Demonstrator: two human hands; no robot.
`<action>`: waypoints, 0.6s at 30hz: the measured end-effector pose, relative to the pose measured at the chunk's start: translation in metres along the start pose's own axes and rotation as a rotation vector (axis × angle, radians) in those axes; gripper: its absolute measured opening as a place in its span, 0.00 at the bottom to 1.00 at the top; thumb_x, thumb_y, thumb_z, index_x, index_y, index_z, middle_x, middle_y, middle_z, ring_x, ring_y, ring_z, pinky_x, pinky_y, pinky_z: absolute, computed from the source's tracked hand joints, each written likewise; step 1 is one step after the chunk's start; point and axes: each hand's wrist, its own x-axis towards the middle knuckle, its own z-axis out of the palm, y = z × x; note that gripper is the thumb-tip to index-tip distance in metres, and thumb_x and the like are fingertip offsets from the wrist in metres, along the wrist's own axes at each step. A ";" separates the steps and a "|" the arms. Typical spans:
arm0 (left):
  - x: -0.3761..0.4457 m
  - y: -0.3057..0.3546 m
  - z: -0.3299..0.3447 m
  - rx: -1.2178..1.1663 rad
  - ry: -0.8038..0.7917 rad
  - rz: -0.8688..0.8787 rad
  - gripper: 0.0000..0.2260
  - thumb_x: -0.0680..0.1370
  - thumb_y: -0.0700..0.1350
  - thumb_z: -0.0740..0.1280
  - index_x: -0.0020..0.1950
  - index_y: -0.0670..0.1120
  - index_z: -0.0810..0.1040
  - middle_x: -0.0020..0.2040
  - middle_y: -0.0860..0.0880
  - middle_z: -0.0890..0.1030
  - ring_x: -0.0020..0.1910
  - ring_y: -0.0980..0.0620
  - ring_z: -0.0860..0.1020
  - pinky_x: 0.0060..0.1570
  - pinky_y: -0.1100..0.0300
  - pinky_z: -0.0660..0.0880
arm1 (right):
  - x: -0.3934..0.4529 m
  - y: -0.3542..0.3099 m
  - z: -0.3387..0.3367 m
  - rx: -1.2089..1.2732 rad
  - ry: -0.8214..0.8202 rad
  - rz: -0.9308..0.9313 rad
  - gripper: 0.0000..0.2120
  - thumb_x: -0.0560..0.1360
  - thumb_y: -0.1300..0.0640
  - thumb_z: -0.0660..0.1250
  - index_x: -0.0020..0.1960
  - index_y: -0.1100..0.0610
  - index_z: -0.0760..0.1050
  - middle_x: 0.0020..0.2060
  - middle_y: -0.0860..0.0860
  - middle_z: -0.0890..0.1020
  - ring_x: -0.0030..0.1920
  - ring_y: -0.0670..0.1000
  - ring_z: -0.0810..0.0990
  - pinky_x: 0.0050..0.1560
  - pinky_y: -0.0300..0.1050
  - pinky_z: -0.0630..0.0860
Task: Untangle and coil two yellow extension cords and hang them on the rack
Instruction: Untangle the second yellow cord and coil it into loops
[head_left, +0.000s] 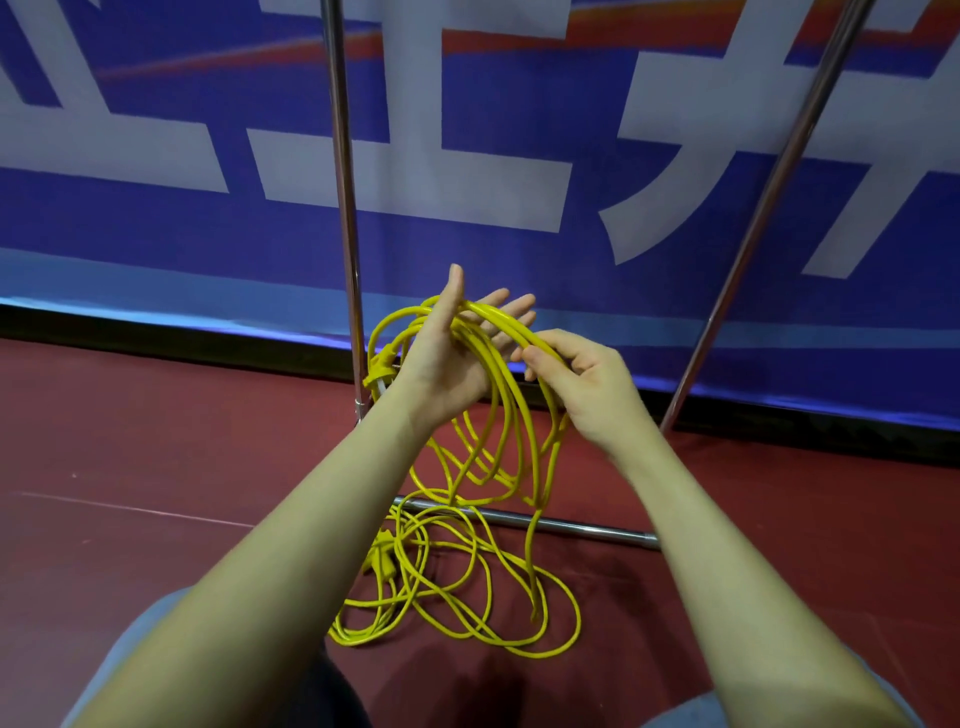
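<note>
Several loops of yellow extension cord (506, 415) hang over my left hand (447, 353), whose palm faces up with the fingers straight and the thumb raised. My right hand (576, 379) pinches a strand of the same coil just right of the left palm. A yellow plug (378, 370) dangles at the coil's left side. More yellow cord (457, 587) lies in a loose tangle on the floor below, with another plug (383, 561) in it. One strand runs from the held coil down to the floor pile. The metal rack (347, 208) stands just behind my hands.
The rack's left post rises behind the coil, a slanted post (769, 208) stands at the right, and its base bar (571, 525) lies on the red floor (156, 457) across the cord. A blue and white banner (519, 156) covers the wall behind. My knees show at the bottom edge.
</note>
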 end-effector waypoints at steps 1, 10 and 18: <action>0.000 0.000 0.000 -0.029 -0.012 0.002 0.27 0.79 0.59 0.57 0.69 0.40 0.68 0.64 0.40 0.76 0.65 0.44 0.74 0.61 0.48 0.73 | 0.000 0.001 -0.001 0.015 -0.024 0.016 0.07 0.78 0.63 0.62 0.46 0.61 0.79 0.31 0.46 0.75 0.29 0.37 0.72 0.35 0.27 0.65; -0.001 0.005 0.008 -0.170 -0.035 0.118 0.16 0.83 0.45 0.54 0.46 0.38 0.77 0.38 0.43 0.84 0.40 0.48 0.84 0.51 0.52 0.78 | -0.005 0.024 -0.002 0.003 0.011 0.198 0.06 0.77 0.60 0.66 0.42 0.57 0.78 0.29 0.54 0.76 0.23 0.42 0.69 0.27 0.34 0.68; 0.002 0.018 -0.002 -0.234 -0.067 0.170 0.28 0.82 0.49 0.55 0.22 0.43 0.70 0.26 0.46 0.76 0.35 0.48 0.82 0.49 0.50 0.79 | -0.019 0.052 -0.005 0.266 -0.063 0.425 0.14 0.80 0.56 0.58 0.40 0.59 0.77 0.26 0.47 0.70 0.29 0.44 0.69 0.35 0.37 0.72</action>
